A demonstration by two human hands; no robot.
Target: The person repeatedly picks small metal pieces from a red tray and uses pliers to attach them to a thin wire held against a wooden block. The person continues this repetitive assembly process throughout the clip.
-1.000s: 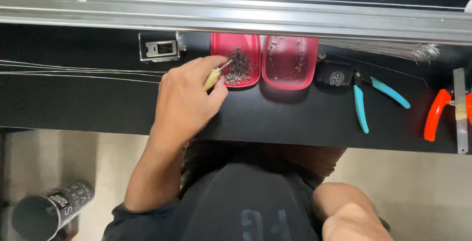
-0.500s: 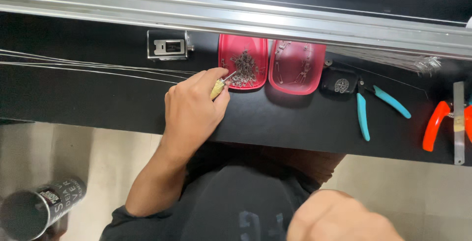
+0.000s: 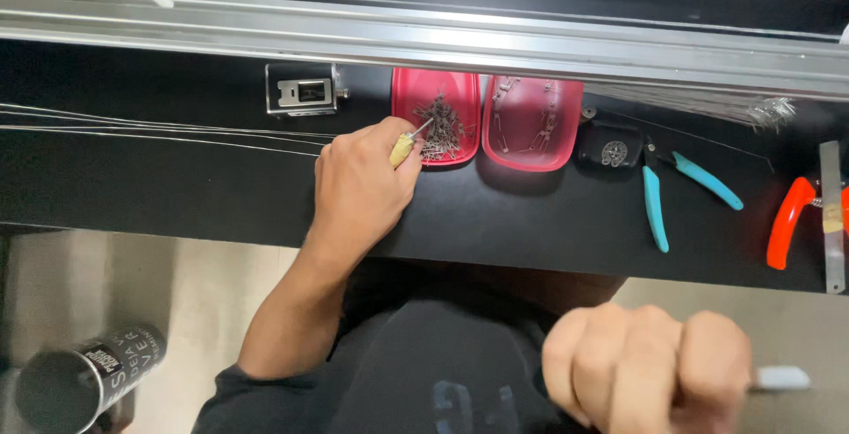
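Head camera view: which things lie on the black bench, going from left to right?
Thin wires → small metal latch box → left hand holding a yellow-handled tool → red tray of small dark parts → second red tray → small black case → teal-handled cutters → orange-handled tool → metal strip.

Black tabletop (image 3: 221,195); aluminium rail (image 3: 424,40) spans the 12 o'clock edge; small metal latch plate (image 3: 302,91) at 11 o'clock; two red trays (image 3: 491,146) touching, just below the rail; black fob (image 3: 610,149) beside them; teal cutters (image 3: 659,195) at 3 o'clock; orange-handled tool (image 3: 787,222) far right; thin wires (image 3: 133,129) at 9 o'clock.
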